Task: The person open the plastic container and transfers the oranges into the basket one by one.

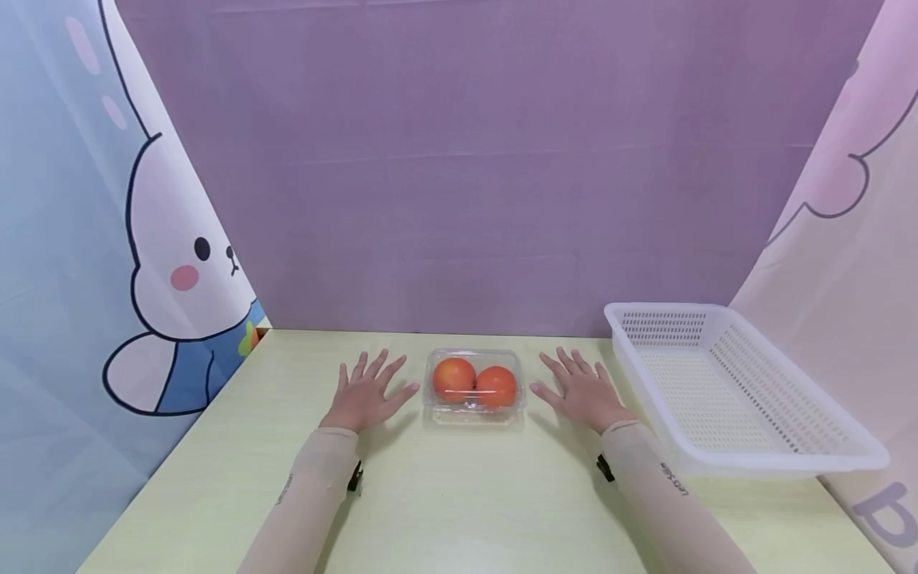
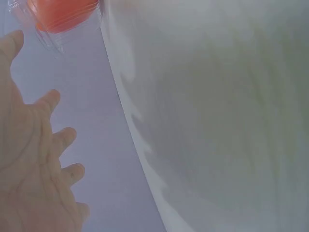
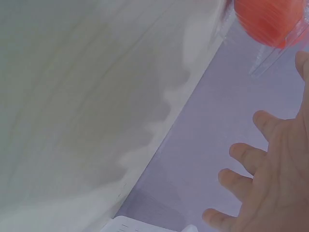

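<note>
A clear plastic clamshell box (image 1: 475, 414) stands on the table between the two hands. Inside it are two red-orange round fruits, probably tomatoes: one on the left (image 1: 454, 378) and one on the right (image 1: 496, 386). My left hand (image 1: 364, 399) is spread out to the left of the box, holding nothing. On the other side, my right hand (image 1: 582, 392) has its fingers apart too, with no contact on the box. Each wrist view shows a bare palm and part of the box with a fruit (image 2: 63, 12) behind the plastic.
A white perforated plastic basket (image 1: 692, 450) sits at the right side of the pale wooden table (image 1: 459, 510). Behind the table rises a purple cloth backdrop (image 1: 473, 175). Printed curtains hang left (image 1: 57, 319) and right (image 1: 861, 319).
</note>
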